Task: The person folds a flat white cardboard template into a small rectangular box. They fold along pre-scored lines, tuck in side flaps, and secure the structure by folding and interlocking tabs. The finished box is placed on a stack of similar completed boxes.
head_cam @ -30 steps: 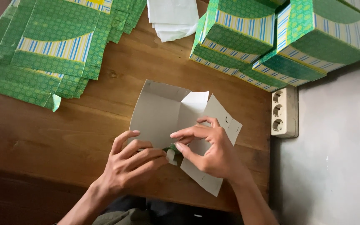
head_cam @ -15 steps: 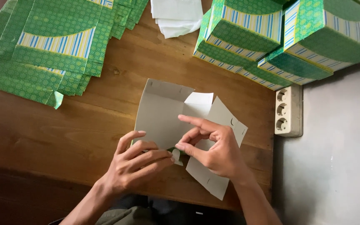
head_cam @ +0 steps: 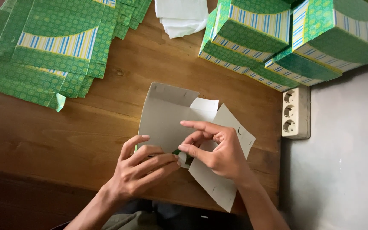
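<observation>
Head view, read outward from the grey unfolded carton blank [head_cam: 167,115] lying inside-up on the wooden table [head_cam: 43,140]: left of it, past bare wood, flat green cartons [head_cam: 56,47] fan toward the table's edge. On its near edge the left hand [head_cam: 143,170] presses with fingers extended, while the right hand [head_cam: 214,149] pinches a small flap, forefinger stretched out. Beyond the blank's right side stand folded green boxes [head_cam: 286,38], a white power strip [head_cam: 295,111] at the table's edge, then grey floor [head_cam: 341,170].
</observation>
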